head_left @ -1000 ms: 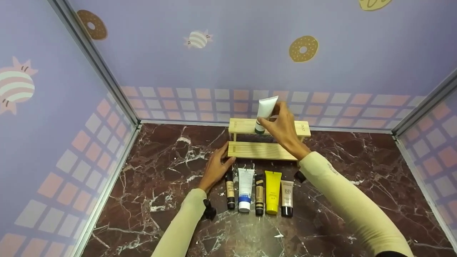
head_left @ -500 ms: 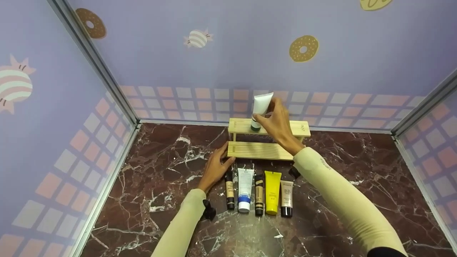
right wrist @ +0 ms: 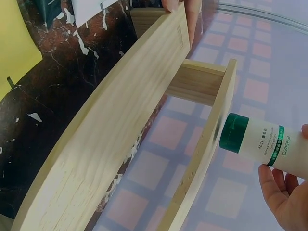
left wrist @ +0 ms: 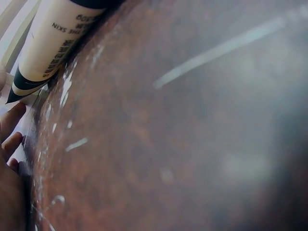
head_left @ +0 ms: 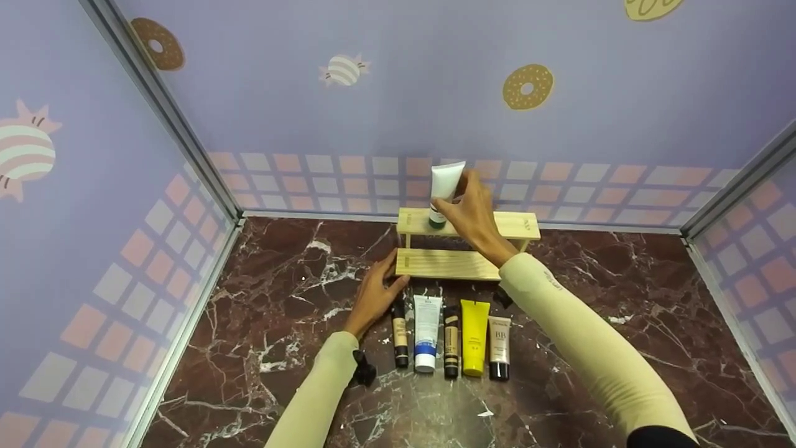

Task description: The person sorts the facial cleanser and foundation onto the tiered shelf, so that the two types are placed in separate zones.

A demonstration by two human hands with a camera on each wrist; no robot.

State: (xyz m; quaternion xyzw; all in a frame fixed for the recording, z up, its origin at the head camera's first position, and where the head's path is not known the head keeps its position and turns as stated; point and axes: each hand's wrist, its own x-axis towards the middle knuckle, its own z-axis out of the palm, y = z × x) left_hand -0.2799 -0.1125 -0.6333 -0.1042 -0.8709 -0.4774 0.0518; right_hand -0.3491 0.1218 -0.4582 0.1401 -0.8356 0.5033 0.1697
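Note:
My right hand (head_left: 472, 211) holds a white squeeze tube (head_left: 446, 180) by its sides, thumb facing me. The tube stands cap down over the left part of a wooden two-tier rack's upper shelf (head_left: 513, 224). Its green cap (right wrist: 234, 133) is very close to that shelf in the right wrist view; whether they touch I cannot tell. My left hand (head_left: 375, 292) grips the left end of the lower shelf (head_left: 448, 263), thumb at the front corner and fingers along the end. In the left wrist view, a cream tube with dark ends (left wrist: 53, 41) lies near the left fingers (left wrist: 12, 120).
In front of the rack lie, left to right, a beige-and-black tube (head_left: 400, 336), a white-and-blue tube (head_left: 427, 330), another beige-and-black tube (head_left: 451, 342), a yellow tube (head_left: 474, 339) and a BB cream tube (head_left: 499, 348). Behind the rack rises a patterned wall (head_left: 373, 124).
My right hand has carried the white tube leftward along the upper shelf, with the cap slightly higher in view. The left hand, the rack and the lying tubes keep their places.

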